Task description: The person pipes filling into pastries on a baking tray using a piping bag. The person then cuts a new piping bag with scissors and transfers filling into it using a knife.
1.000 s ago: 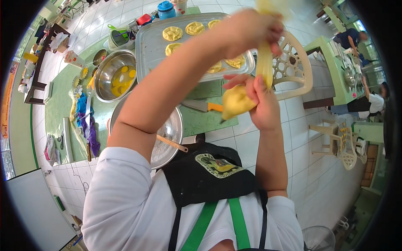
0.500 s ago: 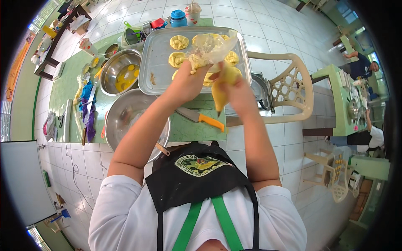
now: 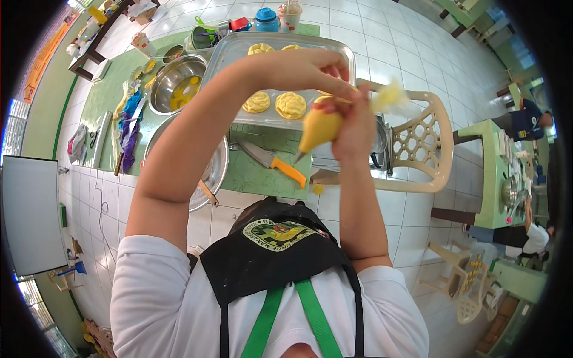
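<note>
A piping bag (image 3: 321, 130) filled with yellow mixture is gripped in my right hand (image 3: 356, 128). Its dark tip points down and left past the near edge of the metal baking tray (image 3: 224, 58), and its loose top trails blurred to the right. My left hand (image 3: 322, 71) reaches over the tray with curled fingers, its thumb against my right hand; what it pinches is hidden. Piped yellow mounds sit on the tray, among them one near mound (image 3: 290, 105) and another mound (image 3: 256, 102); my left arm and hands cover others.
Left of the tray stands a steel bowl (image 3: 161, 89) with egg yolks. Nearer is a large steel bowl (image 3: 219, 173), partly behind my left arm. A knife (image 3: 289, 172) with an orange handle lies by the table edge. A beige chair (image 3: 441, 143) stands at right; people work beyond.
My right hand has moved slightly right and lifted the piping bag's top away from the tray. My left hand has moved from the bag's open end to beside my right hand. The view has shifted.
</note>
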Motion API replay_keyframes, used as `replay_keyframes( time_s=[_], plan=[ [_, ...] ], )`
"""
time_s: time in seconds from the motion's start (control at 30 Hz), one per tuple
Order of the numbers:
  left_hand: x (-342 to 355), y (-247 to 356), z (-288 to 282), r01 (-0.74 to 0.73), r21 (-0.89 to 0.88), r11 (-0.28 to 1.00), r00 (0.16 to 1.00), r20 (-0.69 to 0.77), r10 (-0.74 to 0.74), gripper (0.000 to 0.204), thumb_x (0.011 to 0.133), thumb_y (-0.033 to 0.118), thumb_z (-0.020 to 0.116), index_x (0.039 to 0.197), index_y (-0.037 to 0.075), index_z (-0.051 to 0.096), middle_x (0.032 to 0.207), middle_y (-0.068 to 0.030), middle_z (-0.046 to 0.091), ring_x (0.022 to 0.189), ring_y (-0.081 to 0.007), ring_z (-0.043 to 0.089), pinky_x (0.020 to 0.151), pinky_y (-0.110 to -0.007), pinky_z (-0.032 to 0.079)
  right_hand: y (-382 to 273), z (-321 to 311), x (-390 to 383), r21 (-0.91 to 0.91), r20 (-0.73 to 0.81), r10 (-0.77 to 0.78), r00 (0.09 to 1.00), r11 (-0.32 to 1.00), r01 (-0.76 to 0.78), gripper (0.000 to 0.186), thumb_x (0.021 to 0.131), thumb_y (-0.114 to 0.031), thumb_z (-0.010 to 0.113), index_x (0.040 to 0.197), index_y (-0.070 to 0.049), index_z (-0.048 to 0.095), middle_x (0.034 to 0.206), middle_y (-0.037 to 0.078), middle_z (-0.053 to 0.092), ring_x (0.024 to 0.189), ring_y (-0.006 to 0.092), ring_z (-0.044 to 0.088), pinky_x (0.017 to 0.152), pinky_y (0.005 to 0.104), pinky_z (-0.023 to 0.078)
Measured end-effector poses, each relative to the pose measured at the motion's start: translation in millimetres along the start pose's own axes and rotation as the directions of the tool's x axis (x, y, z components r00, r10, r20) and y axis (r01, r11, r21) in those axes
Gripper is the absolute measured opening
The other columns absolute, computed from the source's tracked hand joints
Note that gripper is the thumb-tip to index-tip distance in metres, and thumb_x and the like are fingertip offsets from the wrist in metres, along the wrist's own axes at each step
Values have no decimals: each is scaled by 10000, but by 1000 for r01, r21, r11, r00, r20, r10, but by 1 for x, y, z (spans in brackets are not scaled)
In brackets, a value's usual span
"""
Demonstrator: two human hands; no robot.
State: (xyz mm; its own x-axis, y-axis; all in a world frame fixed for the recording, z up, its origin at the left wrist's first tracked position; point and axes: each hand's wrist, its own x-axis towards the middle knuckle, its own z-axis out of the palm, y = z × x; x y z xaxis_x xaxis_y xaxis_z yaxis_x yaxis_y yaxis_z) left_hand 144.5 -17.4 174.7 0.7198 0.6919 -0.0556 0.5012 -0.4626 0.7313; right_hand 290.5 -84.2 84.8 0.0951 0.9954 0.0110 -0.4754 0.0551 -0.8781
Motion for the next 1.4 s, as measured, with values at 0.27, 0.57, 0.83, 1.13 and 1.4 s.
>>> replay_keyframes(
  time_s=[0.27,0.57,0.83,1.13,1.4],
  plan=[
    [-10,-80,28,149,-98,984,967,-195,-165,277,889,183,574,1138,68,612,1113,-32,639,1044,-160,580,884,-328,454,-37,-40,47,440,-338,-27,941,879,184,471,980,-466,443,721,-73,422,661,54,428,722,241,530,827,500,502],
    [61,-187,56,211,351,912,936,-343,-85,357,727,245,736,1023,95,605,1026,-106,600,1011,-301,575,863,-413,470,40,-77,107,429,-294,162,942,903,-21,202,835,-53,678,940,-30,507,979,112,588,930,243,628,873,427,551],
    [82,-209,41,169,357,919,981,-148,-123,447,666,271,733,1074,142,603,1061,-112,561,1018,-314,552,839,-422,474,49,-60,125,331,-351,123,928,944,0,254,784,-12,682,890,-83,463,997,125,620,903,229,647,813,353,529],
    [86,-222,10,155,221,963,987,-4,-158,345,731,150,650,1075,128,635,1091,-69,581,1004,-259,563,838,-384,493,72,-58,142,156,-537,-17,844,981,119,295,745,-20,710,915,-94,481,871,41,542,778,161,596,683,308,510],
    [75,-237,5,2,136,991,995,97,-15,388,731,40,670,1113,86,614,1098,-38,582,1022,-216,561,893,-346,482,72,-66,127,172,-591,94,801,985,12,250,754,-15,699,866,-100,493,876,18,506,829,143,561,765,321,489]
  ],
)
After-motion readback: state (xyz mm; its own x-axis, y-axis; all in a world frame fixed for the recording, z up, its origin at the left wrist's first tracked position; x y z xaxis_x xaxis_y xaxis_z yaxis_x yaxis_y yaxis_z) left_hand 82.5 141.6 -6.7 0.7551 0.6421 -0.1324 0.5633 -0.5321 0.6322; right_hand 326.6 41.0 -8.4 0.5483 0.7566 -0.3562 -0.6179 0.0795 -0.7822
